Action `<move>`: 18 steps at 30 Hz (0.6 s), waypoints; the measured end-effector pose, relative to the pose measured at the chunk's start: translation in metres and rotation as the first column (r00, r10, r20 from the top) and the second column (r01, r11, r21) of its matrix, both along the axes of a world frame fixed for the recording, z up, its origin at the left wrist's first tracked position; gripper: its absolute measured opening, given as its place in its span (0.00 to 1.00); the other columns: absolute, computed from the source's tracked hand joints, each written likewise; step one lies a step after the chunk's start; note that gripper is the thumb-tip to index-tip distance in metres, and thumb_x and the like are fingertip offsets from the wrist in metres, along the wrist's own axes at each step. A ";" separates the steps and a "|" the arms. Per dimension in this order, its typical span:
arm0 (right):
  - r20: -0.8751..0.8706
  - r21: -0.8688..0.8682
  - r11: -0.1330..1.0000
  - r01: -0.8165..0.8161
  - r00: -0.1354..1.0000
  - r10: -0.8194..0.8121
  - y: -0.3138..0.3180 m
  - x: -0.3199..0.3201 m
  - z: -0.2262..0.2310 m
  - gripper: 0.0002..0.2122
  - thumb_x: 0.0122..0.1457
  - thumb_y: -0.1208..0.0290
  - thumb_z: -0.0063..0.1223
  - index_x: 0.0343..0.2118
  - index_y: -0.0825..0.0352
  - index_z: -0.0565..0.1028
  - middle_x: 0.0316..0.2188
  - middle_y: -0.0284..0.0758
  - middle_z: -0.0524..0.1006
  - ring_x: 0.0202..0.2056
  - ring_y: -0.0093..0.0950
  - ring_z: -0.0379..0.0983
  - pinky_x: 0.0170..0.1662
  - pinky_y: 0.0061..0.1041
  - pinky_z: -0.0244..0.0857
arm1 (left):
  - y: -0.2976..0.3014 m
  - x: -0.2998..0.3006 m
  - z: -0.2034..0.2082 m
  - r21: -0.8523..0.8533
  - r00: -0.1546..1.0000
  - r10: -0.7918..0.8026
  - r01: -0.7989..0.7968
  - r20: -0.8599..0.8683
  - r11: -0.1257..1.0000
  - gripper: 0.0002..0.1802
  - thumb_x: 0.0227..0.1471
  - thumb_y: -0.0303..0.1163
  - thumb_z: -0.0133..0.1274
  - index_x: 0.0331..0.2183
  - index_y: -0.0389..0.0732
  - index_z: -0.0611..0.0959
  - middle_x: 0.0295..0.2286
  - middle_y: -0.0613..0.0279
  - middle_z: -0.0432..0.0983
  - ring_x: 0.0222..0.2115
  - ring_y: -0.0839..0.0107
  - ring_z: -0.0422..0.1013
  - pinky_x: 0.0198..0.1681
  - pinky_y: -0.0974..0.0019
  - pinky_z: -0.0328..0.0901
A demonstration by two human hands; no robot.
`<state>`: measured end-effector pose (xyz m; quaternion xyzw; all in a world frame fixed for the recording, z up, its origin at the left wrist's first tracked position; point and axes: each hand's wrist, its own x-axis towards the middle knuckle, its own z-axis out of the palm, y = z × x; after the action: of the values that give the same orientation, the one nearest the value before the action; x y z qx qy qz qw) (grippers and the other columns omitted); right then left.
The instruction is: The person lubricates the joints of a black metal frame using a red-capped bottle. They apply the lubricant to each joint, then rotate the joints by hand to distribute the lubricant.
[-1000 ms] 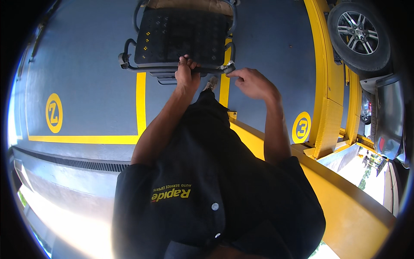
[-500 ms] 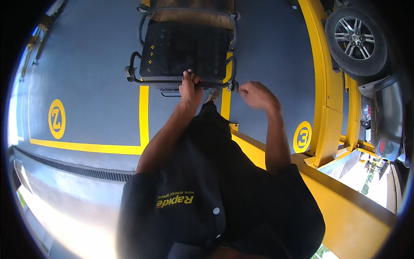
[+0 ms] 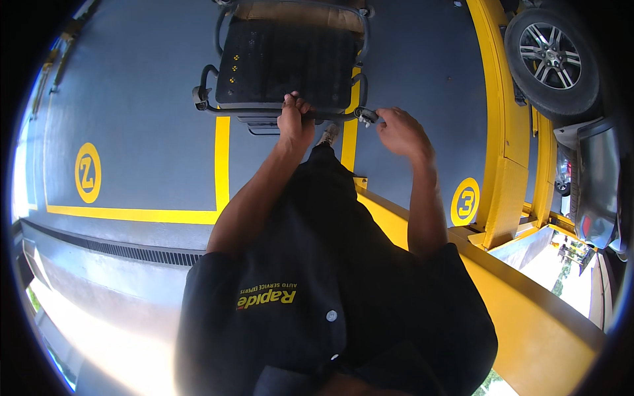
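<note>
Left hand (image 3: 296, 123): closed around a dark tubular bar (image 3: 338, 117). Right hand (image 3: 401, 135): partly curled, index fingertip at a caster (image 3: 365, 117) near the bar's right end; grip cannot be told. Beyond the bar: black perforated panel (image 3: 284, 63), then brown pad (image 3: 300, 14). Below: grey floor (image 3: 148, 99), yellow-lined.

Black perforated panel (image 3: 287, 59); dark grey tubular frame (image 3: 335, 117); grey floor (image 3: 145, 132); yellow stripes (image 3: 222, 162)

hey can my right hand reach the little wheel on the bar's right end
Likely yes: your right hand is beside the little wheel, with nothing visible between them. Your left hand grips the bar farther left, out of the way.
</note>
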<state>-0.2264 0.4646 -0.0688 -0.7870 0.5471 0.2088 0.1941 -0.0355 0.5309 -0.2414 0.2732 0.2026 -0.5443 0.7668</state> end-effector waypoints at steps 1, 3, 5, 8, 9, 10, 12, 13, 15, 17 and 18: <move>0.057 0.075 0.996 -0.041 0.998 0.036 0.001 0.000 0.006 0.19 0.72 0.70 0.52 0.64 0.60 0.78 0.54 0.45 0.83 0.52 0.38 0.83 0.58 0.41 0.75 | -0.002 -0.001 0.002 0.007 1.000 -0.001 0.001 0.001 1.000 0.14 0.79 0.41 0.39 0.41 0.46 0.75 0.23 0.73 0.58 0.23 0.76 0.58 0.38 0.65 0.60; 0.179 0.215 0.968 -0.130 0.979 0.092 0.004 0.001 0.011 0.19 0.72 0.70 0.51 0.64 0.59 0.78 0.54 0.45 0.83 0.51 0.38 0.83 0.58 0.42 0.75 | -0.002 0.000 0.002 0.010 1.000 0.002 -0.002 -0.008 1.000 0.14 0.79 0.41 0.39 0.41 0.46 0.75 0.23 0.73 0.58 0.23 0.76 0.57 0.38 0.65 0.60; 0.228 0.018 0.999 -0.042 0.973 0.037 0.007 0.002 0.005 0.20 0.71 0.72 0.50 0.63 0.58 0.79 0.52 0.45 0.84 0.45 0.38 0.83 0.55 0.39 0.74 | -0.001 -0.001 0.001 0.001 1.000 -0.002 0.002 -0.008 1.000 0.15 0.79 0.42 0.38 0.41 0.46 0.75 0.23 0.73 0.58 0.23 0.76 0.57 0.38 0.65 0.60; 0.012 0.063 0.998 -0.012 1.000 0.011 -0.001 0.005 0.003 0.20 0.71 0.73 0.49 0.63 0.57 0.80 0.52 0.45 0.84 0.42 0.39 0.83 0.54 0.37 0.73 | -0.002 0.001 -0.003 -0.023 1.000 -0.016 0.016 0.005 1.000 0.16 0.79 0.42 0.37 0.41 0.46 0.75 0.23 0.73 0.58 0.23 0.76 0.57 0.38 0.65 0.60; -0.116 0.136 0.991 -0.014 0.993 0.029 -0.004 0.005 0.004 0.19 0.71 0.72 0.49 0.63 0.57 0.80 0.53 0.45 0.84 0.42 0.39 0.83 0.54 0.36 0.73 | -0.001 0.000 -0.003 -0.022 1.000 -0.013 0.013 -0.005 1.000 0.16 0.79 0.42 0.37 0.41 0.46 0.75 0.23 0.73 0.58 0.23 0.76 0.57 0.38 0.65 0.60; 0.020 0.121 0.991 -0.062 0.998 0.060 -0.002 0.004 0.005 0.19 0.71 0.72 0.49 0.62 0.58 0.80 0.53 0.45 0.84 0.42 0.38 0.83 0.54 0.36 0.73 | -0.001 -0.001 -0.002 -0.021 1.000 -0.010 0.009 -0.015 1.000 0.16 0.79 0.42 0.37 0.41 0.46 0.75 0.23 0.73 0.58 0.23 0.76 0.57 0.38 0.64 0.60; 0.291 0.077 0.986 -0.146 0.949 0.117 0.008 0.000 0.004 0.18 0.71 0.71 0.49 0.61 0.60 0.81 0.53 0.46 0.84 0.41 0.38 0.84 0.54 0.36 0.73 | -0.002 0.000 -0.003 -0.033 1.000 -0.010 0.009 -0.008 0.999 0.16 0.79 0.42 0.37 0.41 0.46 0.75 0.23 0.73 0.58 0.23 0.76 0.57 0.38 0.64 0.60; 0.225 0.048 0.996 -0.080 0.972 0.067 0.007 0.001 0.002 0.18 0.72 0.70 0.50 0.63 0.59 0.80 0.53 0.45 0.84 0.44 0.38 0.84 0.56 0.37 0.73 | -0.002 0.000 -0.005 -0.037 1.000 -0.012 0.011 -0.003 0.999 0.16 0.79 0.42 0.37 0.41 0.46 0.75 0.23 0.73 0.58 0.23 0.75 0.57 0.38 0.64 0.60; 0.093 -0.028 0.999 0.041 0.995 -0.039 -0.001 0.004 -0.003 0.19 0.73 0.67 0.51 0.65 0.57 0.77 0.54 0.42 0.84 0.52 0.39 0.84 0.58 0.40 0.74 | -0.003 0.000 -0.007 -0.046 1.000 -0.001 0.001 -0.010 0.999 0.15 0.79 0.42 0.38 0.41 0.46 0.75 0.23 0.73 0.58 0.23 0.76 0.57 0.38 0.64 0.60; 0.067 0.063 0.995 -0.076 0.995 0.071 -0.001 -0.003 -0.002 0.19 0.73 0.67 0.52 0.65 0.57 0.77 0.53 0.42 0.85 0.50 0.38 0.84 0.56 0.39 0.75 | -0.005 -0.001 -0.008 -0.038 1.000 0.006 -0.007 -0.014 0.999 0.15 0.79 0.42 0.38 0.41 0.46 0.75 0.23 0.72 0.58 0.23 0.76 0.57 0.38 0.64 0.60; 0.057 0.111 0.985 -0.129 0.991 0.123 0.000 -0.006 -0.002 0.20 0.73 0.67 0.52 0.66 0.57 0.77 0.52 0.42 0.85 0.50 0.38 0.85 0.56 0.38 0.75 | -0.005 -0.002 -0.004 -0.022 1.000 0.004 -0.004 -0.015 1.000 0.16 0.79 0.43 0.38 0.41 0.46 0.75 0.24 0.72 0.58 0.23 0.76 0.57 0.38 0.64 0.60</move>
<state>-0.2328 0.4648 -0.0707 -0.8126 0.4783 0.2319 0.2391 -0.0373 0.5262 -0.2450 0.2605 0.2028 -0.5469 0.7694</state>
